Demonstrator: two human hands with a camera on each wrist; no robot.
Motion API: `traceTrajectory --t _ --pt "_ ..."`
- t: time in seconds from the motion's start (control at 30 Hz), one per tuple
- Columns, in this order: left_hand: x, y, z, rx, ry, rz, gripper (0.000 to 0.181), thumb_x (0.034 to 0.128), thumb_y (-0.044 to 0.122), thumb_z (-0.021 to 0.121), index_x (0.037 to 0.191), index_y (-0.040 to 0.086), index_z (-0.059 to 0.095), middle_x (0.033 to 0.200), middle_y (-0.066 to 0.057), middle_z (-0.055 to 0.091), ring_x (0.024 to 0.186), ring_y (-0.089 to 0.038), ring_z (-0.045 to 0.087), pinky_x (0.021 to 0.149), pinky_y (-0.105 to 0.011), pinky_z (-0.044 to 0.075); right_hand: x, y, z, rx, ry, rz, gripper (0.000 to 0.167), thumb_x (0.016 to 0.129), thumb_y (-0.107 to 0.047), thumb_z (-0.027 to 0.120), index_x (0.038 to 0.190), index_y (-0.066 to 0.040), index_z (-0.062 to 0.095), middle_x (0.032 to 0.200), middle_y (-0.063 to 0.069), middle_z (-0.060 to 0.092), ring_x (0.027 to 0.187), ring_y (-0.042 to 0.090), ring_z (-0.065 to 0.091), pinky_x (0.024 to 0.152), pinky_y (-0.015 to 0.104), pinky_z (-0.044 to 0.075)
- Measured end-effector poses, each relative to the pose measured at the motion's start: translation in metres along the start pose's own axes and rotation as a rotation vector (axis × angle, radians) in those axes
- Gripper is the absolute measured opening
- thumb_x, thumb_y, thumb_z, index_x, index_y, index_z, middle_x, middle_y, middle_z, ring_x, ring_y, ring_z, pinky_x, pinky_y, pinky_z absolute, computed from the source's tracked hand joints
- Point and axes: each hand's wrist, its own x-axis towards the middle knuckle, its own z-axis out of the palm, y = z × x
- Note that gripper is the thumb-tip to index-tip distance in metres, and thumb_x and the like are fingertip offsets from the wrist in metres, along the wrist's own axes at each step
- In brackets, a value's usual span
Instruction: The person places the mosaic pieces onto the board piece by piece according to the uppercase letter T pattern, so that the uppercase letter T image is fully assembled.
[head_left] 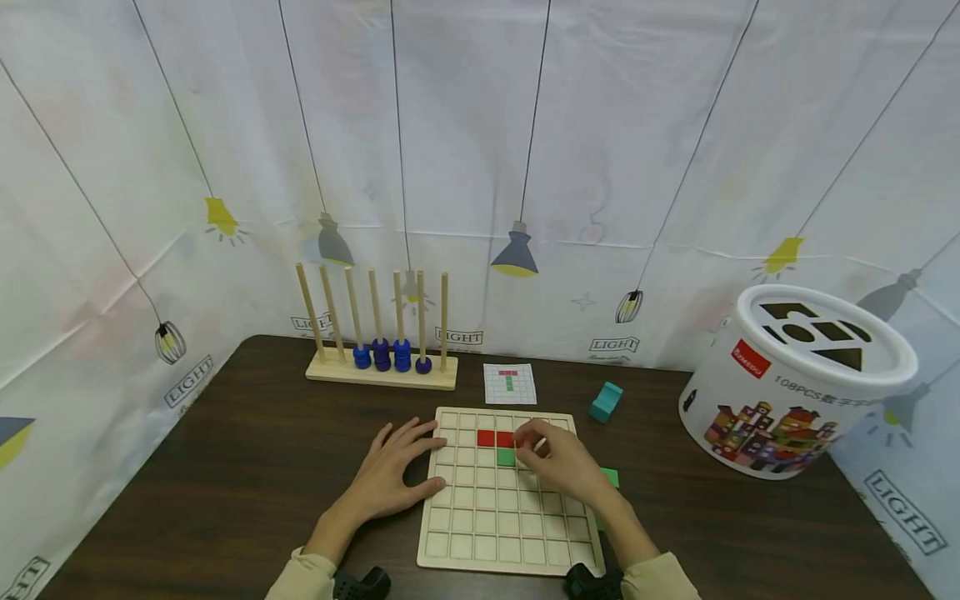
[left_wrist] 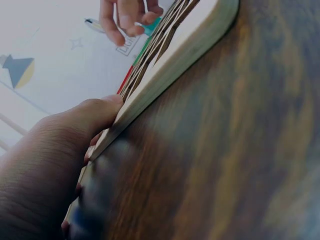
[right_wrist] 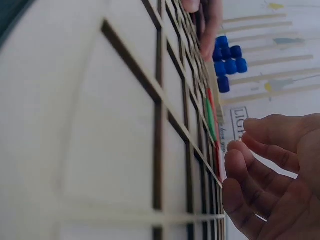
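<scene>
On the near part of the bench (head_left: 225,475) we record a pale wooden grid board (head_left: 497,546) lying flat. The left hand (head_left: 393,475) rests at the board's left edge, fingers spread wide, thumb against the rim; we see nothing held in it. The right hand (head_left: 558,458) is over the board's far right part, fingers loosely bent. In the right wrist view its thumb stands apart from the fingers, and we see no piece between them.

Toward the board's far edge, two red tiles (head_left: 486,438) sit side by side in their cells, more red showing at the right fingertips. A green tile (head_left: 506,457) fills a cell on their near side. We judge the tiles light, stiff and rather smooth; best pinched by opposite edges, since a seated one offers little to grip. The board should be rigid; we would steady it by its rim.

Green pieces (head_left: 610,477) lie by the board's right edge, partly behind the right forearm (head_left: 626,529). A white tub (head_left: 720,392) stands at the bench's far right corner. Beyond the board: a teal block (head_left: 606,402) off its far right corner, a patterned card (head_left: 510,384) past its far edge. Along the bench's far edge stands a peg rack (head_left: 382,375) with blue beads (head_left: 402,357); behind hangs printed cloth (head_left: 450,125).
</scene>
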Motion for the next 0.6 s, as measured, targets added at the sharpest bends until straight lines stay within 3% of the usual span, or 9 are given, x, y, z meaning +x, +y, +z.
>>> traceTrajectory --t 0.23,0.4,0.6 --pt "0.001 0.005 0.000 0.002 -0.014 -0.012 0.058 0.0850 0.052 0.062 0.135 0.026 0.053 0.150 -0.003 0.040 0.141 -0.035 0.029 0.110 -0.068 0.013 -0.018 0.015 -0.030 -0.054 0.039 0.023 0.019 0.094 -0.023 0.059 0.108 -0.011 0.064 0.092 -0.001 0.064 0.077 0.012 0.057 0.062 0.022 0.047" --pt "0.003 0.009 0.001 0.026 -0.027 -0.031 0.058 0.0857 0.053 0.060 0.136 0.026 0.052 0.151 -0.002 0.038 0.142 -0.035 0.028 0.110 -0.068 0.011 -0.032 0.029 -0.053 -0.090 0.023 0.065 0.021 0.093 -0.024 0.060 0.108 -0.010 0.064 0.092 0.000 0.065 0.076 0.010 0.057 0.062 0.022 0.047" --pt "0.004 0.013 0.001 0.035 -0.033 -0.042 0.058 0.0863 0.053 0.060 0.138 0.027 0.051 0.151 -0.001 0.038 0.142 -0.036 0.028 0.109 -0.070 0.010 -0.049 0.043 -0.066 -0.163 0.018 0.099 0.019 0.092 -0.022 0.062 0.107 -0.011 0.064 0.096 -0.002 0.064 0.087 0.012 0.058 0.072 0.029 0.049"
